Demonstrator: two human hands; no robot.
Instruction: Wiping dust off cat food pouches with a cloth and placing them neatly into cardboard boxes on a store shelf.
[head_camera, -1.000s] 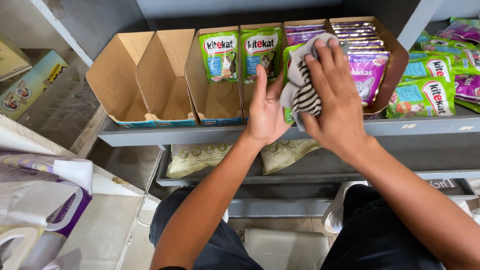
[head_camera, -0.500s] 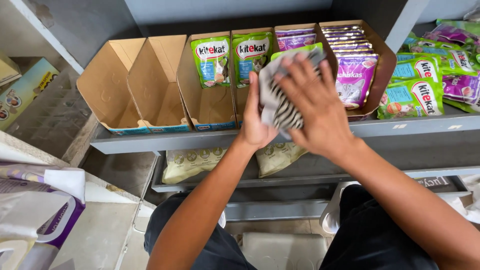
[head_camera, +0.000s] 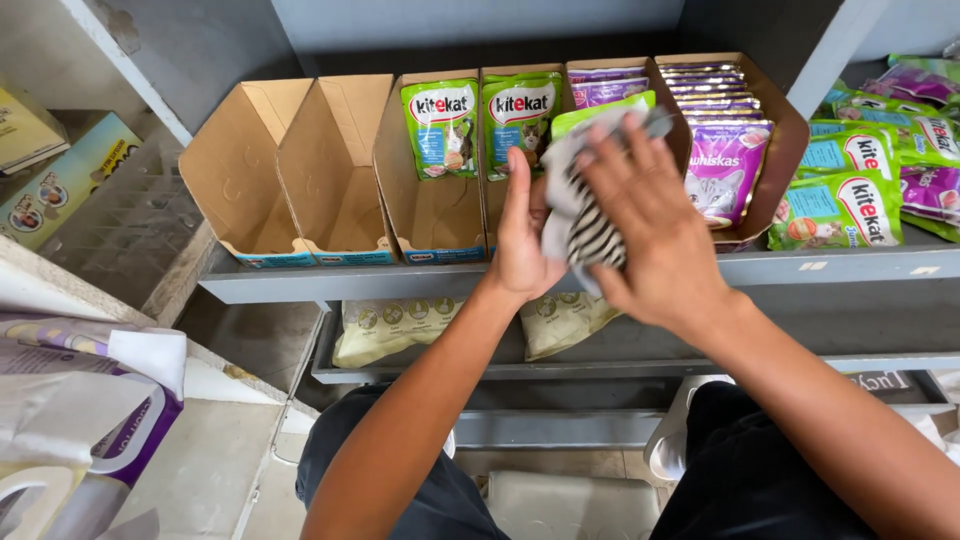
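Two hands press a striped cloth against a green pouch at the front edge of a grey shelf.

The shelf (head_camera: 300, 285) carries a row of open cardboard trays (head_camera: 330, 180); the two leftmost stand empty, offering the only free room; purple pouches (head_camera: 722, 170) fill the right tray to its lip; the right hand (head_camera: 650, 225) lies spread flat over the cloth (head_camera: 585, 225); the left hand (head_camera: 522, 235), fingers straight, braces the green pouch (head_camera: 600, 103) from the left.

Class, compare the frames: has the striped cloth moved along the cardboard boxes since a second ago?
Yes. The striped cloth under the right hand has shifted leftward, away from the purple pouch box, toward the green pouches.
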